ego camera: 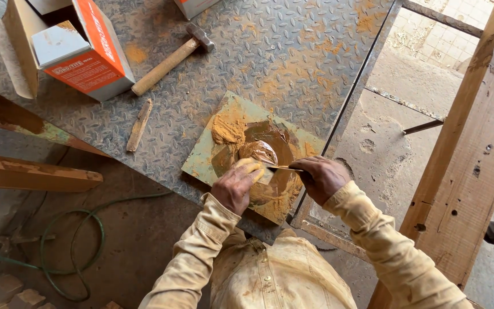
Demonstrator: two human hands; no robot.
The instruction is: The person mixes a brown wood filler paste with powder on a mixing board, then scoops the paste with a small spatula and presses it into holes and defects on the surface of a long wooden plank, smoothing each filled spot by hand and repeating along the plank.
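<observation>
Brown, wet putty [264, 153] lies in a glossy mound on a square green board [201, 166], with a heap of dry ochre powder [227, 130] just beside it on the board's far side. The board rests near the edge of a steel checker-plate desk [293, 51] that is dusted with the same ochre stains.

Both hands work over the putty. The right hand [322, 178] is clenched around the handle of a thin putty knife [281, 167], whose blade reaches leftward across the mound. The left hand [235, 184] sits at the blade's tip with its fingers [248, 167] curled and smeared yellow; they seem to press on the blade or the putty under it, though the view is too tight to tell which. Both sleeves are pale and stained.

Farther back on the desk, well apart from the board, lies a hammer [172, 57] with a wooden handle, its head pointing away. Near it stands an open orange-and-white carton [81, 60], and a small wood sliver [139, 125] lies between the carton and the board. A green hose [87, 223] loops on the floor to the left, and a wooden frame [458, 143] stands at the right.
</observation>
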